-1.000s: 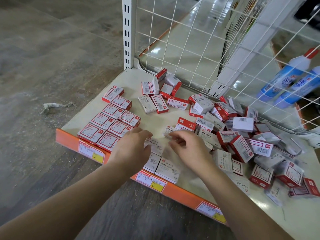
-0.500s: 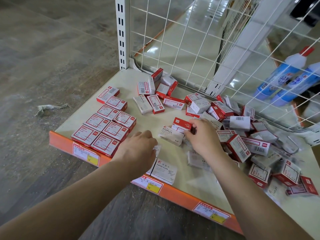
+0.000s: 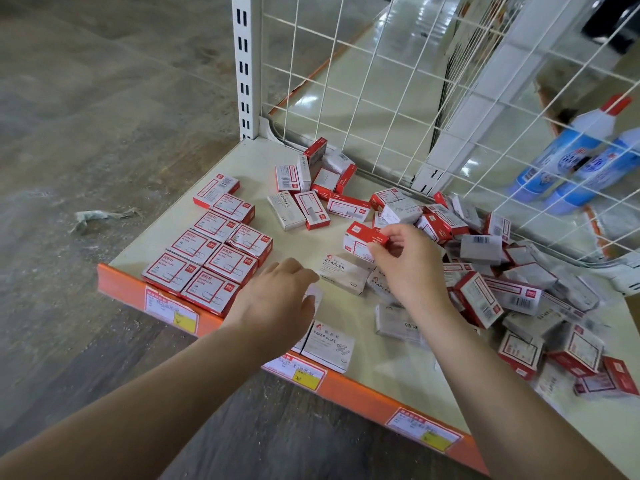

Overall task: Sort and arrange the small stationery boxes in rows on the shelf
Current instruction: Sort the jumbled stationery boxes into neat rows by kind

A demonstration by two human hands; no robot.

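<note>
On the cream shelf, several red-and-white paper clip boxes lie in two neat rows at the front left. My right hand pinches a red-and-white box just above the shelf's middle. My left hand rests flat, fingers relaxed, on white boxes near the front edge; a white paper clips box shows beside it. A white staples box lies between my hands. A loose heap of boxes fills the right side.
A white wire grid backs the shelf, with an upright post at the back left corner. Blue glue bottles lie behind the grid at right. An orange price strip runs along the front edge. More loose boxes sit at the back.
My right hand moved from the front of the shelf up to the pile and lifted a red-and-white box. My left hand stayed on the white boxes near the front edge.
</note>
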